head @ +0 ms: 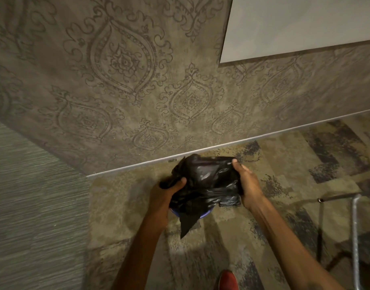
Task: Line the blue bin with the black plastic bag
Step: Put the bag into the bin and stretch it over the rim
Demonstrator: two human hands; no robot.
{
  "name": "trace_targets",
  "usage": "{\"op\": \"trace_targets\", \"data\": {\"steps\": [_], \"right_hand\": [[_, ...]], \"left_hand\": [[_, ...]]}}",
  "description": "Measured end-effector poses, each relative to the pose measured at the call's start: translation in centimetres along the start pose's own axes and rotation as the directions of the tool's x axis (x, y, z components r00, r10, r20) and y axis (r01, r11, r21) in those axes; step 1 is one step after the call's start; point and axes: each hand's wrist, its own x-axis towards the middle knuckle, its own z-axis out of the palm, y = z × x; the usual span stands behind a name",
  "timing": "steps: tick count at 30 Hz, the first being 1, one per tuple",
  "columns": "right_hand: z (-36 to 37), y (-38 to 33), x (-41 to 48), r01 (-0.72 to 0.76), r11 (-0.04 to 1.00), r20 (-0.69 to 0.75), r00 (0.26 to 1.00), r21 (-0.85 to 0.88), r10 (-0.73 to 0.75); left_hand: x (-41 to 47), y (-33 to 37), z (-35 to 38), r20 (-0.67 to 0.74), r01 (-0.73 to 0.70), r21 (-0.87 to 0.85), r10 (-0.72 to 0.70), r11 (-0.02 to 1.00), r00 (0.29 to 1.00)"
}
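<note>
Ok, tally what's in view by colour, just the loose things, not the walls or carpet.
Black: 1, the bag, held by the left hand and right hand.
Blue: 1, the bin, mostly hidden under the bag.
Red: 1, a shoe.
Silver: 1, a metal frame.
Total: 4

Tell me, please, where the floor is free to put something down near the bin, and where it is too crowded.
Bare carpet lies left of the left hand, up to the wall. More lies below the black bag, between the forearms. The right side is crowded: a metal frame stands there, a red shoe below. The blue bin is almost covered.
</note>
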Motion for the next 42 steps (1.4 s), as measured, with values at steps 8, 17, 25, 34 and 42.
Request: {"op": "trace_targets", "data": {"steps": [8, 17, 25, 34, 42], "right_hand": [[0.3, -1.5, 2.0, -0.294, 0.847, 0.052, 0.952, 0.444, 0.303], [-1.5, 1.9, 1.1, -0.017, 0.996, -0.183, 0.983, 0.085, 0.032], [-4.6, 3.8, 4.9, -0.065, 0.965, -0.342, 0.927, 0.254, 0.152], [-7.5, 2.2, 7.4, -0.356, 0.933, 0.067, 0.931, -0.044, 0.358], [-5.1, 2.4, 8.0, 0.122, 0.641, 0.443, 0.818, -0.758, 0.367]], "left_hand": [[1.0, -3.2, -2.8, -0.236, -0.101, 0.285, 0.172, 0.953, 0.957], [2.4, -3.1, -3.1, -0.203, 0.175, -0.559, -0.338, 0.81, 0.919], [3.3, -4.8, -1.7, -0.309, 0.169, -0.556, -0.391, 0.814, 0.867], [6.7, -6.5, -0.7, -0.218, 0.35, -0.508, -0.51, 0.787, 0.832], [7.3, -6.1, 1.4, -0.163, 0.119, -0.433, -0.208, 0.894, 0.964]]}}
